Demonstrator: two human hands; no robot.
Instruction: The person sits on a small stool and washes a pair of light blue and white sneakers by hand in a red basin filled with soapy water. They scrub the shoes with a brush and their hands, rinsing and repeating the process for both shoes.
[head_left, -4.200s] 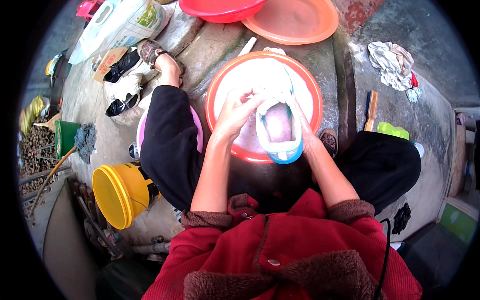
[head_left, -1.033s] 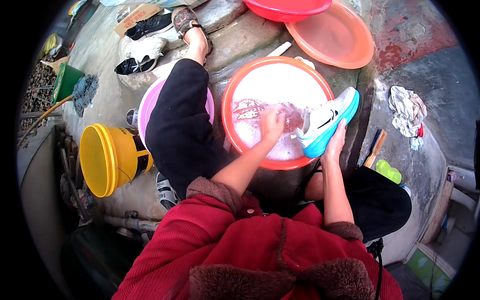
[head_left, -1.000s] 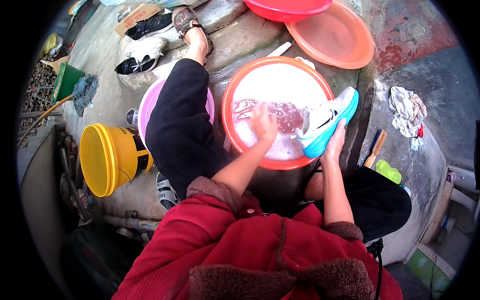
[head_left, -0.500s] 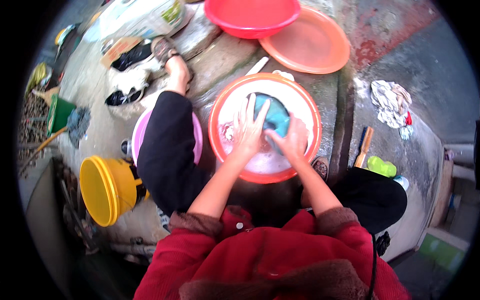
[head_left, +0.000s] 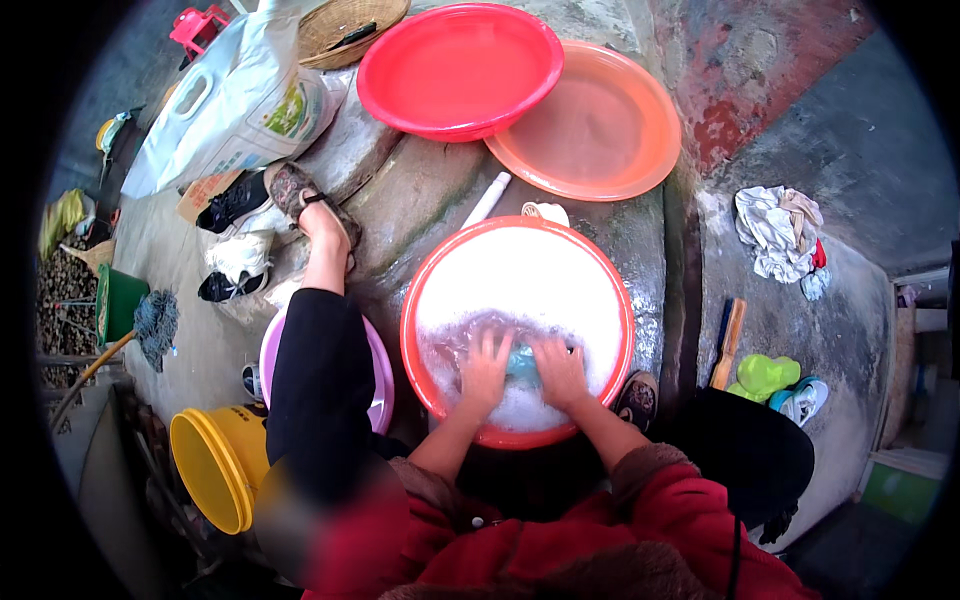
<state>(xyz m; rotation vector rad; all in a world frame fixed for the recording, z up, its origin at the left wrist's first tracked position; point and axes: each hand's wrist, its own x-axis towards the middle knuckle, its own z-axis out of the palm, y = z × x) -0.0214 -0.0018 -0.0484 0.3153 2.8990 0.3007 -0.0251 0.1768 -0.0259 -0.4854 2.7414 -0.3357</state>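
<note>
On the left, a yellow bucket and a pink tub are seen. In the orange basin, the left hand is lowered back-up into suds, fingers slightly spread; whether anything is gripped cannot be told. Between the hands, a blue shoe is mostly covered by foamy water, only a patch being visible. The right hand is placed on its other side, fingertips partly hidden, so its grip cannot be told either. Soaked, the shoe would probably be heavy, soft above, stiffer below and soap-slippery, best held by sole edge and heel. Farther right, a brush and a blue-and-white shoe are laid.
</note>
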